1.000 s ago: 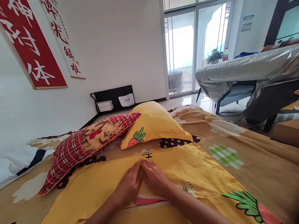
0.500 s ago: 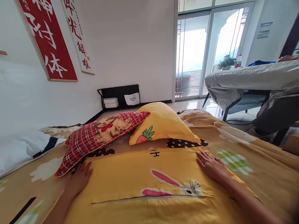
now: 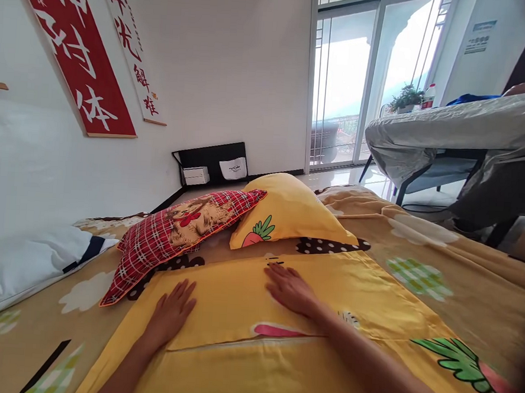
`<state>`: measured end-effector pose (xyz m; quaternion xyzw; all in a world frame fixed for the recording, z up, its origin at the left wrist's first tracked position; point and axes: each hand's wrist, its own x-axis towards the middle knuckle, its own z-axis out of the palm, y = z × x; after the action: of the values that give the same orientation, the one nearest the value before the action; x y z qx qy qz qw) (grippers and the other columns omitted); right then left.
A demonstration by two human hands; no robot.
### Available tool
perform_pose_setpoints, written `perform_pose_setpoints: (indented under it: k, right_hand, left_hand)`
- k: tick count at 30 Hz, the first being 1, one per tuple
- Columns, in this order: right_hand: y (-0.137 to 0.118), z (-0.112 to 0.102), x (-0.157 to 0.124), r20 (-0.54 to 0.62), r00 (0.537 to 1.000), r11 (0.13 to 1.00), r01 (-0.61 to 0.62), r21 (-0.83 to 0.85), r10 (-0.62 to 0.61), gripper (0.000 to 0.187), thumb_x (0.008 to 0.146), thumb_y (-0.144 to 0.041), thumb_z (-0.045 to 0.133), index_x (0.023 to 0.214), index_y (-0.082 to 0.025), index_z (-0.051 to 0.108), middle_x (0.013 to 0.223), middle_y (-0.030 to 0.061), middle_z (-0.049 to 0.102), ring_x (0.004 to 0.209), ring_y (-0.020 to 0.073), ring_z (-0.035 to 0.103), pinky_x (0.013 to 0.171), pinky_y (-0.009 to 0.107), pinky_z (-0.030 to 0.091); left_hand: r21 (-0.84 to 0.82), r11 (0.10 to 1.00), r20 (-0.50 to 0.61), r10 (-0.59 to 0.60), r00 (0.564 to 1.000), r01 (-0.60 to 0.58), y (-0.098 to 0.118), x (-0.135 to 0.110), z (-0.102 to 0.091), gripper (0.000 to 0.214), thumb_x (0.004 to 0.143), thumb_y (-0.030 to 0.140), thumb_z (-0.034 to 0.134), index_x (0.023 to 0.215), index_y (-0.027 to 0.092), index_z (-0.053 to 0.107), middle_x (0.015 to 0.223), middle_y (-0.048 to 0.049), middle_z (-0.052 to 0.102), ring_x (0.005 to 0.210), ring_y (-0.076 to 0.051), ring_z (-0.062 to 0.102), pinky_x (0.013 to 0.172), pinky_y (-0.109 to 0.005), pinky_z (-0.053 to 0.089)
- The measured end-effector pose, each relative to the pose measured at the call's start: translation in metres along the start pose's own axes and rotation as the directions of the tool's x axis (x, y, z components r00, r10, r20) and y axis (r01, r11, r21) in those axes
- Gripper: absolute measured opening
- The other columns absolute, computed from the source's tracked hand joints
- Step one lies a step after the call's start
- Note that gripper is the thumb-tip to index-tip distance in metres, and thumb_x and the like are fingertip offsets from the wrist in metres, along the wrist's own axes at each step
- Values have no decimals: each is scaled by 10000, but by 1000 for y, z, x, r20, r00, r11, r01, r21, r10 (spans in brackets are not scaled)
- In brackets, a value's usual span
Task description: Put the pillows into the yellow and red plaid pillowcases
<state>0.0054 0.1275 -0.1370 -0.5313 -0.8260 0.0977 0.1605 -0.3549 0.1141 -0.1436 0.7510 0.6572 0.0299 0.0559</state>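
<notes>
A yellow cartoon-print cloth [image 3: 372, 298] lies spread flat on the bed in front of me. My left hand [image 3: 170, 315] rests flat on its left part, fingers stretched out and holding nothing. Near the cloth's far edge my right hand [image 3: 290, 288] lies palm down with fingers apart, over a pink rabbit print. Just beyond the cloth lie a red plaid pillow [image 3: 175, 235] and a yellow carrot-print pillow [image 3: 288, 213], side by side.
The bed has a tan patterned sheet [image 3: 475, 280]. A white folded bedding piece [image 3: 22, 262] lies at the left by the wall. A table under a silver cover [image 3: 448, 134] stands at the right, with glass doors [image 3: 367, 78] behind.
A second ago both hands touched at the cloth's middle; they swept apart to its left and right edges, and now both have come back inward on the cloth.
</notes>
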Motion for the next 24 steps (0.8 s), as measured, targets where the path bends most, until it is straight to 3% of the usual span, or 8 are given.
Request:
perform_pose_setpoints:
  k: [3, 7, 10, 13, 16, 19, 22, 24]
  right_hand:
    - [67, -17, -17, -31, 973, 968, -229, -98, 227, 612, 926, -512, 230, 1430, -196, 372, 1509, 77, 299, 1399, 196, 247, 1125, 436, 203]
    - [138, -31, -63, -99, 908, 892, -418, -173, 407, 671, 893, -551, 203, 1439, -195, 361, 1522, 51, 261, 1410, 191, 209, 1137, 432, 192]
    - [173, -34, -99, -142, 882, 865, -470, -173, 450, 705, 863, -555, 195, 1435, -182, 372, 1519, 43, 255, 1408, 201, 210, 1145, 437, 188]
    - [192, -35, -125, -209, 879, 873, -462, -158, 428, 694, 829, -543, 236, 1379, -183, 459, 1475, 57, 353, 1386, 219, 272, 1147, 430, 214]
    - [186, -35, -138, -288, 852, 861, -489, -139, 438, 652, 804, -527, 280, 1269, -175, 571, 1397, 96, 470, 1342, 256, 357, 1125, 444, 281]
    - [147, -36, -147, -350, 839, 871, -479, -112, 416, 632, 827, -514, 278, 1259, -172, 588, 1364, 109, 502, 1300, 270, 419, 1104, 455, 324]
    - [87, -35, -159, -265, 921, 949, -311, -61, 285, 611, 866, -553, 305, 1381, -268, 470, 1439, 24, 390, 1319, 262, 387, 1087, 467, 360]
    - [54, -35, -170, -63, 988, 988, -147, -45, 144, 537, 874, -560, 351, 1382, -403, 422, 1450, -58, 340, 1337, 256, 343, 1100, 481, 346]
  left_hand:
    - [41, 992, -15, -118, 993, 119, -22, 8, -4, 578, 938, 474, 218, 1476, 266, 251, 1555, -24, 175, 1438, -219, 132, 1136, -506, 139]
    - [29, 993, -44, -115, 992, 117, -23, 7, -4, 585, 935, 471, 222, 1472, 245, 273, 1548, -49, 195, 1433, -236, 153, 1127, -520, 146]
    - [3, 992, -40, -122, 992, 122, -19, 5, -3, 592, 932, 489, 222, 1473, 254, 267, 1550, -46, 186, 1432, -242, 155, 1126, -529, 143]
    - [7, 991, -35, -132, 991, 132, -19, 5, -3, 592, 933, 487, 221, 1476, 253, 256, 1554, -38, 168, 1434, -236, 146, 1132, -524, 129]
    - [25, 991, -32, -133, 991, 133, -21, 5, -4, 586, 934, 469, 227, 1474, 244, 264, 1553, -43, 172, 1435, -231, 143, 1133, -518, 136]
    - [20, 990, -25, -141, 990, 141, -17, 4, -9, 580, 939, 456, 229, 1471, 229, 277, 1549, -62, 183, 1433, -240, 145, 1132, -522, 148]
    - [-6, 997, -57, -82, 995, 82, 7, -7, -16, 602, 939, 483, 245, 1470, 202, 284, 1551, -84, 157, 1432, -265, 134, 1134, -522, 160]
    - [-26, 990, -100, 132, 986, -136, 34, -21, -17, 595, 941, 509, 255, 1479, 256, 250, 1554, -44, 144, 1432, -258, 134, 1141, -500, 174]
